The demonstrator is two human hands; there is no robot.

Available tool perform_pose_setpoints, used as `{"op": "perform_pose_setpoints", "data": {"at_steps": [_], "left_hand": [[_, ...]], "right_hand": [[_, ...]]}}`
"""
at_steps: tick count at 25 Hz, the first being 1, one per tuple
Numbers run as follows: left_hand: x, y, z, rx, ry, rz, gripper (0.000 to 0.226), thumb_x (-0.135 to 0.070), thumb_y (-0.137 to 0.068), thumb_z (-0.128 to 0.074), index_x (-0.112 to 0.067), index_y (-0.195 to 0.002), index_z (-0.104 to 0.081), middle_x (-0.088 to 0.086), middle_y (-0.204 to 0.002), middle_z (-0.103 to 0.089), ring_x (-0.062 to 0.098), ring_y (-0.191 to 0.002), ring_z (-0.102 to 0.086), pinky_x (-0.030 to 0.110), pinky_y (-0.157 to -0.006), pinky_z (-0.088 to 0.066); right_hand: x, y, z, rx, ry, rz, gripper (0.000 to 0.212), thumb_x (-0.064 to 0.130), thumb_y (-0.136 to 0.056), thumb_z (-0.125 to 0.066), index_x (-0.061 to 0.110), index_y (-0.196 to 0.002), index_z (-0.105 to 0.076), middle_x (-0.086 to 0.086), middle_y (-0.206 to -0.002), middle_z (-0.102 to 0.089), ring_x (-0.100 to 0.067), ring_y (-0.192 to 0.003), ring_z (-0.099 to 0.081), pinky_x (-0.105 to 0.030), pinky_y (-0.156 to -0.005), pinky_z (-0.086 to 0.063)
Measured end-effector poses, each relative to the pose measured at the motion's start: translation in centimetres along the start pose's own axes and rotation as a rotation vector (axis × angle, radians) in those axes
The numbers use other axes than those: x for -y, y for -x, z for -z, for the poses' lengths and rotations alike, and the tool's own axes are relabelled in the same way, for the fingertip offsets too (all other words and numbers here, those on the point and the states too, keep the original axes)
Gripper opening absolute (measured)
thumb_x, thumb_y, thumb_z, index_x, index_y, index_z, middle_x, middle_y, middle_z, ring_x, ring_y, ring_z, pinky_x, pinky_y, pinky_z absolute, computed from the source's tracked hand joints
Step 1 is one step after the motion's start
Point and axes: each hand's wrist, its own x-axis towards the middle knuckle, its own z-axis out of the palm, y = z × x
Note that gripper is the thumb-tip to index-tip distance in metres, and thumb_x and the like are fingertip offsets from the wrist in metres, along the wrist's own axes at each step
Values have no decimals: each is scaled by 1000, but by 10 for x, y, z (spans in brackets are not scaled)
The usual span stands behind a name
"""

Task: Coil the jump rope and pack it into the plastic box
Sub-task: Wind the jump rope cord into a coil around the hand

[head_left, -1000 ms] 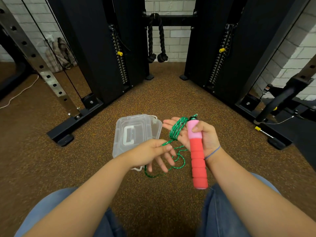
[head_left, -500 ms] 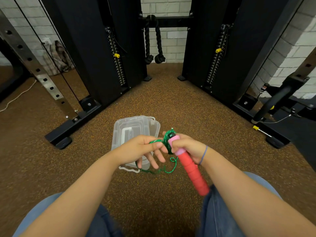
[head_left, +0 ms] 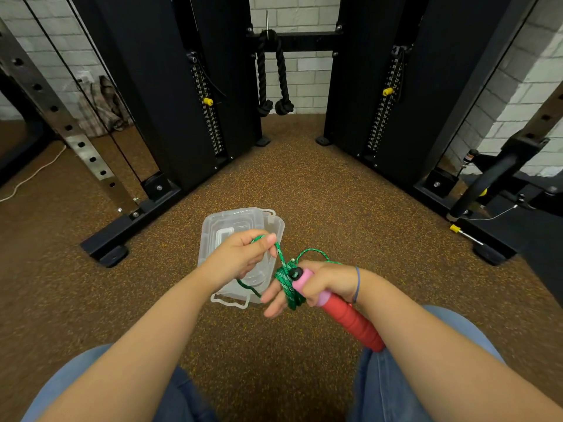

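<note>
Several green rope (head_left: 286, 284) turns wound on right hand (head_left: 323, 283) fingers, fist closed round red handle (head_left: 353, 324). Left hand (head_left: 240, 257) pinching strand at eleven o'clock, over plastic box (head_left: 234, 217) on floor.

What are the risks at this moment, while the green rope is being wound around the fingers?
1. The green rope is bunched on two fingers of the right hand; the coils may slip off or tighten.
2. The left hand pinches only one strand; a loose loop hangs below and may tangle.
3. The plastic box appears closed, and both hands are occupied.
</note>
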Motion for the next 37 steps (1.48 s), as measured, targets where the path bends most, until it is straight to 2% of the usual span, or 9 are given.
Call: {"op": "perform_pose_setpoints", "data": {"at_steps": [2, 6, 10, 14, 16, 18, 20, 28, 37], "left_hand": [[4, -3, -2, -18, -4, 10, 27, -33, -93, -46, -17, -74, -56, -10, -43, -28, 6, -37, -18, 16, -34, -16], [15, -10, -8, -60, -52, 28, 26, -34, -91, -50, -11, -91, -62, -9, -44, -38, 7, -37, -26, 18, -36, -22], [24, -12, -14, -55, -86, -3, 20, -26, -88, -54, -13, -75, -62, 4, -53, -49, 11, -45, -39, 20, -47, -35], [10, -9, -27, 240, 293, 91, 45, 3, -97, -22, -23, -72, -49, -17, -47, -52, -2, -39, -44, 8, -42, -37], [6, -5, -36, 420, 304, 76, 40, 2, -97, -22, -20, -86, -53, -13, -65, -53, 0, -50, -45, 17, -56, -42], [15, -4, -39, 252, -61, 92, 32, -9, -99, -29, -19, -76, -51, -3, -63, -48, 1, -47, -42, 18, -47, -34], [23, -4, -42, 192, -182, 22, 27, -17, -99, -33, -19, -80, -52, -3, -56, -46, -1, -41, -37, 13, -42, -28], [18, 0, -42, 287, -125, 31, 27, -21, -99, -34, -20, -84, -57, -8, -44, -54, 1, -36, -33, 14, -38, -24], [2, 7, -26, 261, -226, 105, 27, -26, -98, -38, -20, -80, -56, -8, -50, -53, 3, -42, -38, 14, -38, -31]], "right_hand": [[0, 0, -1, 22, 21, 51, 57, 8, -48, -49, 5, -103, -64, -3, -93, -75, -22, -97, -66, -46, -101, -40], [3, 3, -4, 8, -62, 95, 46, 11, -49, -50, 8, -91, -68, -2, -88, -76, -15, -88, -70, -23, -87, -49], [6, 4, -5, -33, -242, 193, 39, 2, -49, -56, 10, -82, -75, -3, -82, -76, -15, -83, -71, -24, -85, -52], [7, 10, -4, -132, -418, 303, 50, 34, -35, -84, 11, -78, -78, 0, -74, -75, -8, -72, -70, -17, -73, -52], [11, 10, -3, -88, -553, 366, 54, 28, -50, -78, 9, -100, -74, -6, -92, -76, -14, -89, -71, -22, -80, -54], [19, 9, 1, -57, -724, 459, 61, 16, -61, -65, 3, -121, -61, -17, -113, -69, -27, -110, -64, -34, -98, -49], [21, 11, 9, -75, -849, 537, 69, 13, -62, -56, -1, -130, -52, -23, -124, -61, -33, -121, -55, -39, -110, -37], [24, 20, 24, -164, -898, 576, 92, 19, -57, -55, -3, -143, -29, -28, -146, -33, -37, -137, -35, -43, -114, -28], [22, 15, 29, -243, -883, 603, 94, 17, -52, -60, -8, -138, -31, -30, -142, -39, -39, -131, -43, -45, -110, -34]]}}
